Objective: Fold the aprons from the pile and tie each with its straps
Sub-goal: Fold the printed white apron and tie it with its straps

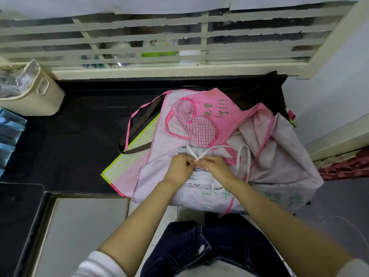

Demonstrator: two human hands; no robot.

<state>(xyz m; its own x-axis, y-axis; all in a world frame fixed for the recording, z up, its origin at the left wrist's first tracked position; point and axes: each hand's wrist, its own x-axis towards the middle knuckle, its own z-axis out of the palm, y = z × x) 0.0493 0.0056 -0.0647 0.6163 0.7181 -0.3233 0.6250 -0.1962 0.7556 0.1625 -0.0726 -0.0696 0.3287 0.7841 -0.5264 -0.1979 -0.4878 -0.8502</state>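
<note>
White fabric straps (190,151) crossed in an X between the two hands, so the tying step was in hand. The small folded white apron with grey print (199,177) lay at the centre, on top of the loose pile of pink checked aprons (199,120) that spread towards twelve and three o'clock. The left hand (179,166) pinched one strap end in its grip and the right hand (216,166) pinched the other, knuckles nearly touching. Next, I judge, one end must pass under the other and both be pulled snug without springing the folds. Everything sat on a black bench (79,120), with a cream plastic basket (40,96) at ten o'clock and a slatted window (159,47) at twelve
</note>
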